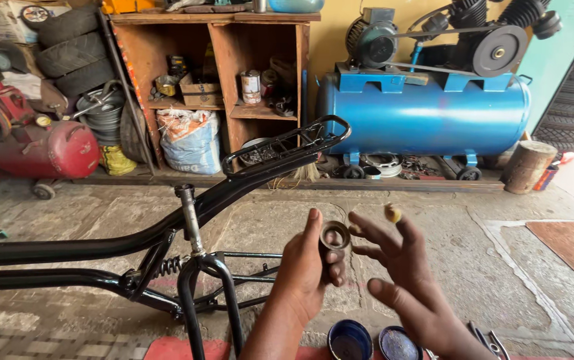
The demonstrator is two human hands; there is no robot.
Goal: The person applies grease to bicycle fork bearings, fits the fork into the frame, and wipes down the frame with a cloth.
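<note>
Right now the small metal ring [335, 236], a bearing cup by the look of it, sits pinched between the thumb and fingers of the left hand [303, 273], held up in front of the person's chest above the floor. The right hand [400, 277] hovers just beside it, fingers spread apart and holding nothing, with a yellowish dab of grease [392, 213] on one fingertip. To my eye the greasing of that ring is the step in hand; the next move would call for bringing the loaded fingertip into the ring's hollow and wiping it round evenly. Below the hands stand two round blue tins [350, 341], side by side, both open. Left of them lies one black bicycle frame [167, 237] with its rear rack. Against the wall stand one wooden shelf [230, 40] and two compressors: one blue [427, 113], one red [47, 150].
</note>
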